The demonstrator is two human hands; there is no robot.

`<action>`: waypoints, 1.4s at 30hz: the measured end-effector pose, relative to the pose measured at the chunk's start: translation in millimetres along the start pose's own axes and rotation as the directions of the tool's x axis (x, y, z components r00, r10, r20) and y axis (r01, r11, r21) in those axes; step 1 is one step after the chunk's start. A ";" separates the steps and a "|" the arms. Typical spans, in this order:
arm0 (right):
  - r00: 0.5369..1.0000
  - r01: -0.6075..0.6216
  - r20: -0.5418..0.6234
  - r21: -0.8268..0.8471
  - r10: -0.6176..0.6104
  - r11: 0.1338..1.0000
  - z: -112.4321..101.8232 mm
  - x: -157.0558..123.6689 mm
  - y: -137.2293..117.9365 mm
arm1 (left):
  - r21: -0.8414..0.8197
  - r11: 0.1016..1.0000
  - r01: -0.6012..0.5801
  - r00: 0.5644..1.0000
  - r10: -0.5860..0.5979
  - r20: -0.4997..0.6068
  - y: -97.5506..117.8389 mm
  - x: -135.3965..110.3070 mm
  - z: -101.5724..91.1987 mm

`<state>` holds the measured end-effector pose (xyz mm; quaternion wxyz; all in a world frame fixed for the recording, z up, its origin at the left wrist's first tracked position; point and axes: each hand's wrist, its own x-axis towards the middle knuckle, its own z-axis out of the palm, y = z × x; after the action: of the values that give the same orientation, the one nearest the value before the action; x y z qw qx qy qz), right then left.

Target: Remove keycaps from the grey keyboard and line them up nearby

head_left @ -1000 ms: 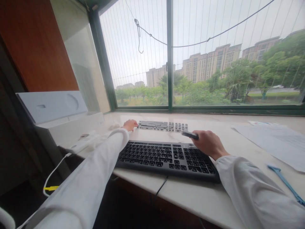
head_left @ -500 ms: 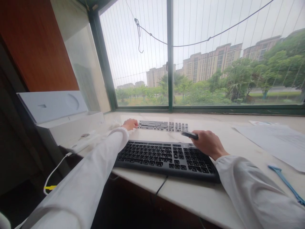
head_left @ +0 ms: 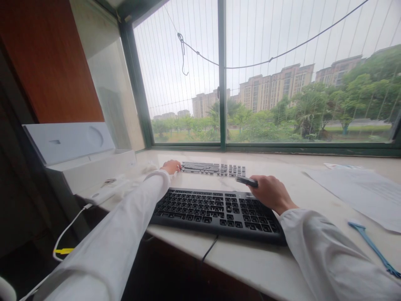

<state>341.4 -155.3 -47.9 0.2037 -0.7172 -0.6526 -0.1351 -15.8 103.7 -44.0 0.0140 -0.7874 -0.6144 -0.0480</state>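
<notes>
A black keyboard without keycaps lies along the front edge of the counter, its switch sockets bare. Behind it, loose dark keycaps are laid out in keyboard order. My left hand is at the left end of those rows, fingers curled and pressed together; what they pinch is too small to make out. Over the right rear part of the keyboard, my right hand is wrapped round a short dark tool with a paler tip pointing left. Its exact kind is unclear.
An open white box stands at the left, with a white power strip and cord before it. Papers and a blue plastic tool lie at the right. A window rises behind the counter.
The view has tilted slightly. Both hands stay nearly where they were, the right one still holding the dark tool. The keyboard and keycaps show no clear change.
</notes>
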 end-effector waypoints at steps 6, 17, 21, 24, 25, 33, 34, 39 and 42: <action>1.000 -0.002 -0.001 -0.011 0.002 1.000 -0.3 0.1 0.0 | 0.011 1.000 0.011 1.000 -0.011 -0.003 6.2 -0.4 -1.0; 1.000 -0.006 0.011 -0.018 0.006 1.000 2.0 2.5 3.7 | -0.014 0.998 0.057 0.997 -0.058 -0.052 3.3 -37.1 -29.9; 1.000 -0.005 0.014 -0.003 0.005 1.000 5.3 4.2 9.1 | -0.099 0.994 0.047 0.995 -0.055 -0.082 7.7 -66.0 -53.3; 1.000 0.002 0.007 -0.003 -0.002 1.000 7.8 5.6 12.5 | -0.202 0.979 0.014 0.992 -0.039 -0.122 11.7 -98.6 -68.2; 1.000 0.005 0.005 -0.006 -0.005 1.000 8.5 6.0 13.1 | -0.225 0.974 -0.005 0.989 -0.028 -0.142 12.0 -111.4 -71.6; 0.999 0.035 -0.018 0.020 -0.034 0.999 6.0 5.8 9.5 | -0.349 0.937 -0.037 0.935 -0.091 -0.343 -16.6 -221.6 -53.6; 0.999 0.034 -0.022 0.028 -0.034 0.999 4.9 5.3 8.6 | -0.376 0.925 -0.051 0.924 -0.099 -0.369 -22.4 -233.1 -46.6; 0.996 -0.002 -0.088 0.065 0.008 0.998 -0.2 1.8 1.7 | -0.521 0.821 -0.233 0.948 0.072 -0.311 -46.0 -273.7 -14.6; 0.993 -0.004 -0.121 0.076 0.013 0.997 -4.7 -2.0 -4.8 | -0.568 0.758 -0.321 0.938 0.171 -0.301 -53.3 -284.0 -5.4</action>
<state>336.8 -159.0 -44.1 0.2706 -0.7020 -0.6408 -0.1527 -136.0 -158.1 -67.0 -0.1628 -0.8126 -0.4503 -0.3321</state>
